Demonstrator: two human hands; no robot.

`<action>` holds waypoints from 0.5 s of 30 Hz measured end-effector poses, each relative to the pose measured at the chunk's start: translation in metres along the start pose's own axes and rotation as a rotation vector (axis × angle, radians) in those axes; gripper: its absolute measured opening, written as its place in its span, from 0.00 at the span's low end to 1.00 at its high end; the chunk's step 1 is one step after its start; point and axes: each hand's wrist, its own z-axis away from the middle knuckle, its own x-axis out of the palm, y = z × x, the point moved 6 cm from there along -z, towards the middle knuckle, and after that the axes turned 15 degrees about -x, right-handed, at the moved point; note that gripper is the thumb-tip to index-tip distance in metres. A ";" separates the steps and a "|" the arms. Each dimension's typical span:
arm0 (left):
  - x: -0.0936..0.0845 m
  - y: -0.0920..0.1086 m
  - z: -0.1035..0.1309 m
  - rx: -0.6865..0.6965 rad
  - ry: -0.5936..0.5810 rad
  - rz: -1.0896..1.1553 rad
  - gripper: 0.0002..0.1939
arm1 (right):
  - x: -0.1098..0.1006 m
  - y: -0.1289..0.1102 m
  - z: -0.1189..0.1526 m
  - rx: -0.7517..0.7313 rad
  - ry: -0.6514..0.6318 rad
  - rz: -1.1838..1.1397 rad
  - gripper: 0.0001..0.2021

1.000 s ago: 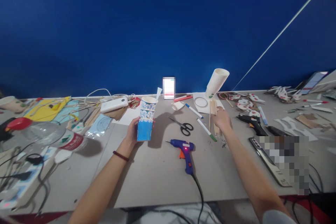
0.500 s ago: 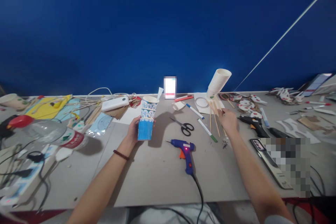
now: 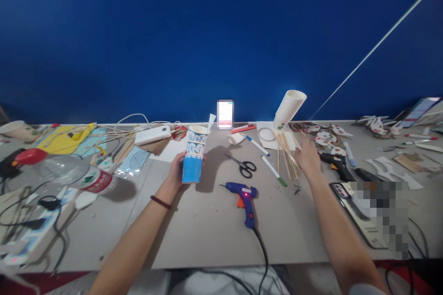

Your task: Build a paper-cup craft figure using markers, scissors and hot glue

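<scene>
Upright in my left hand is a stack of paper cups, blue at the bottom with blue-and-white patterns above. My fingers wrap around its lower part, and a narrow white-and-blue piece sticks up at its top right edge. My right hand hovers beside several thin wooden sticks, its fingers apart with nothing visible between them. Behind the sticks leans a tall stack of white paper cups. Between my hands lie black-handled scissors and a blue hot glue gun with a lit red light.
Markers and a tape roll lie toward the back. At left are a plastic bottle on its side and a power strip. To the right are a black glue gun and a phone. A blue wall stands behind.
My right hand has drawn slightly right, away from the wooden sticks, and its fingers have spread. My left hand keeps the cup stack in nearly the same place.
</scene>
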 end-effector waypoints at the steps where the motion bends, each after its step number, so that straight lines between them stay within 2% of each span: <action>1: 0.000 0.000 0.000 -0.002 -0.004 -0.001 0.23 | 0.001 -0.003 0.000 -0.020 -0.019 0.033 0.25; 4: 0.000 -0.001 0.000 -0.007 -0.003 -0.006 0.24 | 0.004 -0.012 0.001 -0.079 -0.104 0.102 0.16; 9: -0.002 0.000 -0.001 0.003 0.002 -0.007 0.25 | 0.015 -0.021 0.008 0.026 -0.397 0.132 0.16; 15: 0.000 0.000 -0.001 0.027 -0.010 0.019 0.24 | 0.015 -0.025 0.007 0.111 -0.469 0.200 0.12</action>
